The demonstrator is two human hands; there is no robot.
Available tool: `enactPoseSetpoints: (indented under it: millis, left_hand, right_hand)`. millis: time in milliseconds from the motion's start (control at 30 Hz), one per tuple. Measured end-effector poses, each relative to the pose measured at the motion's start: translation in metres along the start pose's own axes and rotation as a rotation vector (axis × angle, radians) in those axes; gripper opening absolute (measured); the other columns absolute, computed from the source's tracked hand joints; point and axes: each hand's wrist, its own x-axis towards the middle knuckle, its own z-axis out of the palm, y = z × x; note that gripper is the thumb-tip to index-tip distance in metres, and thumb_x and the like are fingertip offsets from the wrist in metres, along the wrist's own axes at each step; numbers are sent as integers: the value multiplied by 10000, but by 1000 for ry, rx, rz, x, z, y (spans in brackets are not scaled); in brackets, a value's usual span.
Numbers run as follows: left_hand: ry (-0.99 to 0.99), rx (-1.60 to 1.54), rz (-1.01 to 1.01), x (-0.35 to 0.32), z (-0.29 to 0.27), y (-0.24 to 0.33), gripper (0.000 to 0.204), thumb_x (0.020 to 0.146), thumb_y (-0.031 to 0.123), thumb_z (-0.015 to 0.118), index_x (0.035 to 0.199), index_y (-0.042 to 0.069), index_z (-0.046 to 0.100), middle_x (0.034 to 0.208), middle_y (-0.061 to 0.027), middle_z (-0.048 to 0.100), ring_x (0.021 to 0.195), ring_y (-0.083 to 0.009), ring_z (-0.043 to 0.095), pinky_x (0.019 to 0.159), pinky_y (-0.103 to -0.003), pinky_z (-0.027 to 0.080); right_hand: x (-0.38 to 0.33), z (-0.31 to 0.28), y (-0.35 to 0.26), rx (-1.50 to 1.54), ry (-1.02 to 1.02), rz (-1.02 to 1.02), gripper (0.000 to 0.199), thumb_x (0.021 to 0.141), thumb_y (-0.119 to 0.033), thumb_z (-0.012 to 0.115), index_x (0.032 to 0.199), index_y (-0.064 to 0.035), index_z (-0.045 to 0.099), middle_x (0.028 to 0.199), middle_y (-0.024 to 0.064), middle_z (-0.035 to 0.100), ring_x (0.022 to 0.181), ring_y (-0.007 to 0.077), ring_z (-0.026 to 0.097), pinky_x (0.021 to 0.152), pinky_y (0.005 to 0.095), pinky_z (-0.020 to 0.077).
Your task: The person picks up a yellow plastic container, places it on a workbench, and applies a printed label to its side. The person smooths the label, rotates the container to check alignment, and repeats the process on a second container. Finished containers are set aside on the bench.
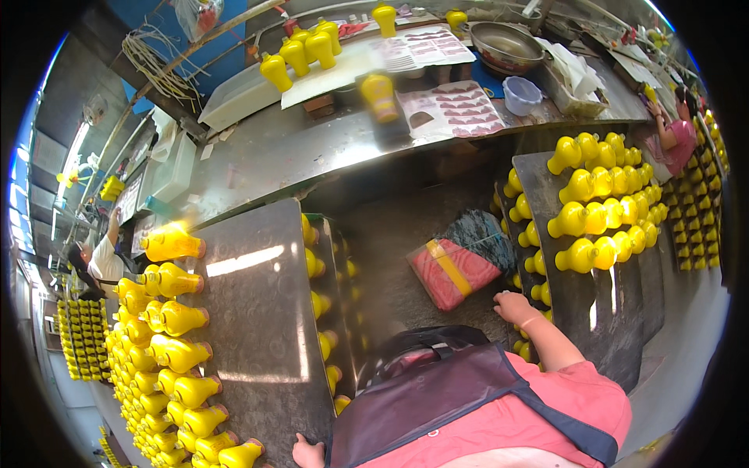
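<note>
Yellow vases [179, 318]: dozens | cushion [464, 273]: 1 | pan [507, 48]: 1 | basin [522, 97]: 1

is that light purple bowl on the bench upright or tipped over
Upright: the bowl has its open rim facing up, and its wall narrows downward toward the metal bench.

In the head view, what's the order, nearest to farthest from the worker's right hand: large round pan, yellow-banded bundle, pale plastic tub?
From the right hand:
1. Yellow-banded bundle: just ahead, to its left.
2. Pale plastic tub: farther ahead, on the metal bench.
3. Large round pan: beyond the tub.
</note>
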Motion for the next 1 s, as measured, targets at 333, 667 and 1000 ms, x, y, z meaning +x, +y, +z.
enactPoseSetpoints:
  millis: [333,667,1000]
  left_hand:
    - [84,100,-195,10,8,24,485,911,516,623,961,53,756,851,-176,714,797,-370,714,703,-484,565]
    - [203,-142,-508,57,-125,101,318,898,358,660,1001,79,773,893,-191,732,815,-377,700,699,-477,553]
    - [440,-406,-149,128,-198,195,323,938,286,643,1077,13,746,986,-207,733,904,-394,694,803,-486,549]
  right_hand:
    - [134,-61,-102,-211,-303,-166,349,935,-337,583,1125,-81,725,1094,179,725,1006,363,698,884,473,555]
    - [197,-131,-165,-229,-368,-97,437,969,-417,517,1160,-65,692,1084,217,722,951,414,702,856,519,537]
    - [282,-175,-161,-16,-342,-125,385,969,-386,536,1180,-114,711,1177,180,707,1080,374,671,914,480,531]
